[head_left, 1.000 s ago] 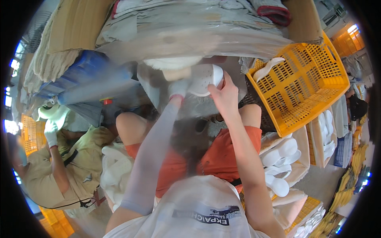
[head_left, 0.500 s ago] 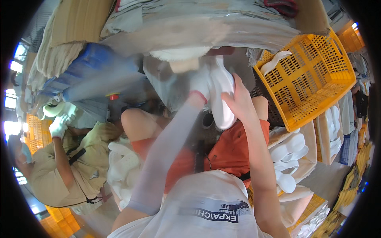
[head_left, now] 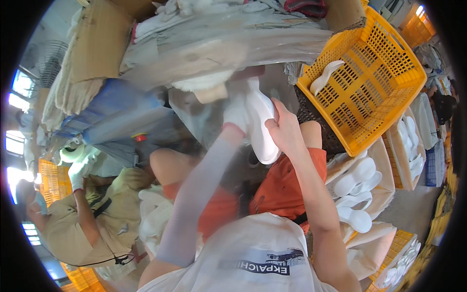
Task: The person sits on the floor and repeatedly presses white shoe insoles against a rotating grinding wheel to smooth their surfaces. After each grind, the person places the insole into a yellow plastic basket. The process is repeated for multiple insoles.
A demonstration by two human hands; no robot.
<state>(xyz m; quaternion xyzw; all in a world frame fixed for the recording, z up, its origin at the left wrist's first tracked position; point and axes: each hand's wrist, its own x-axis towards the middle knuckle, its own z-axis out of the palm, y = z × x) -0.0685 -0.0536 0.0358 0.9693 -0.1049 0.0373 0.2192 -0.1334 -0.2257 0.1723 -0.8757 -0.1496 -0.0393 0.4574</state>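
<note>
A long white shoe sole (head_left: 262, 129) is held upright in front of my knees, its rounded end downward. My right hand (head_left: 286, 127), bare, grips its right edge with the thumb on the face. My left hand (head_left: 237, 111), in a white knit glove with a red cuff, presses against its left side; its fingers are blurred and partly hidden. A white sleeve covers my left forearm. Just beyond the gloved hand, up and to the left, a fluffy white round pad (head_left: 202, 82) sits with a beige block (head_left: 212, 94) beneath its edge.
Far right, a yellow crate (head_left: 360, 87) contains one white sole (head_left: 327, 77). More white soles (head_left: 357, 182) lie in a lined container at my right. A cardboard box (head_left: 99, 41) and plastic sheeting (head_left: 219, 51) stand ahead. At left sits a co-worker (head_left: 97, 214) beside blue plastic (head_left: 116, 104).
The view has shifted, so the crate and pad appear farther left. Both hands stay on the sole, which has turned slightly and sits a little lower in the picture.
</note>
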